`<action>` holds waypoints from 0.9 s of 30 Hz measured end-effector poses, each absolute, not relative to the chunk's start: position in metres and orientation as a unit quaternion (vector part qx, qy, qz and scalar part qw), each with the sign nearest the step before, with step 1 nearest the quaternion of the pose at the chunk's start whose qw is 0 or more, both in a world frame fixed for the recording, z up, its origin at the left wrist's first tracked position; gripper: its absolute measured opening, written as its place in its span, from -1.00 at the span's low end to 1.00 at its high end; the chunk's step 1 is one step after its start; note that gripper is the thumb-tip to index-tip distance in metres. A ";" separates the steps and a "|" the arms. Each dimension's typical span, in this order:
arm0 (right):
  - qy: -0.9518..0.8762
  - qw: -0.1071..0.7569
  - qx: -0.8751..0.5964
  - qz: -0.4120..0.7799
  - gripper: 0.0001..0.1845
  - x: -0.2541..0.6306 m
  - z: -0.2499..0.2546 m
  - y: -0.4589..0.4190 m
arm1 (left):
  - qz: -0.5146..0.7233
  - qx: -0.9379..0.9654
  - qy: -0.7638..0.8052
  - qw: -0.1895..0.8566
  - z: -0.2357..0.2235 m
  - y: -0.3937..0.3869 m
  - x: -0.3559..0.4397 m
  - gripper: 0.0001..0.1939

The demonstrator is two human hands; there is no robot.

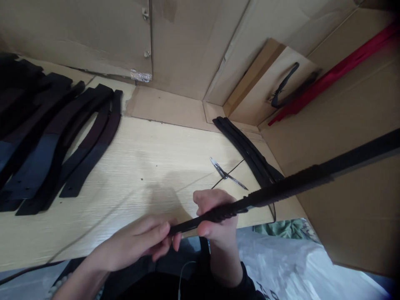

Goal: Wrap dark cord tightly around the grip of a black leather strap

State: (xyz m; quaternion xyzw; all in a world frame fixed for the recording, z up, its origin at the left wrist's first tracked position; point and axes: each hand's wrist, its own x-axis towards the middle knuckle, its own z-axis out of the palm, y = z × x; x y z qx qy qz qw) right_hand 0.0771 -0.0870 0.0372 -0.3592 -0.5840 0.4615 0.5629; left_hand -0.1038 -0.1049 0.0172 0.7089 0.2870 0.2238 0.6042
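A long, narrow dark bar slants across in front of me, its near end low in the middle and its far end leaving the view at the right. Black cord is wound around part of it. My left hand pinches the near end between thumb and fingers. Further up, my right hand is closed around the bar by the cord windings. Beyond my right hand, a small pair of scissors or snips lies on the table, with a thin black cord passing by it.
Several curved dark strips lie piled on the wooden table at the left. More curved black strips rest at the right. Cardboard walls enclose the back and right, with a paper bag and a red strip.
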 end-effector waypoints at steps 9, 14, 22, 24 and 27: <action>-0.544 0.593 -0.415 0.425 -0.75 0.078 0.037 -0.088 | 0.401 0.743 0.463 0.270 0.020 -0.109 -0.092 -0.88; -0.519 0.601 -0.347 0.499 -0.66 0.083 0.022 -0.086 | 0.457 0.751 0.458 0.129 0.020 -0.111 -0.088 -0.88; -0.540 0.599 -0.338 0.485 -0.63 0.078 0.034 -0.090 | 0.517 0.725 0.454 -0.018 0.008 -0.121 -0.084 -0.73; -0.543 0.595 -0.350 0.478 -0.68 0.076 0.036 -0.090 | 0.517 0.722 0.459 -0.039 0.004 -0.121 -0.083 -0.71; -0.564 0.588 -0.348 0.464 -0.75 0.078 0.034 -0.090 | 0.495 0.732 0.468 -0.028 0.005 -0.115 -0.083 -0.79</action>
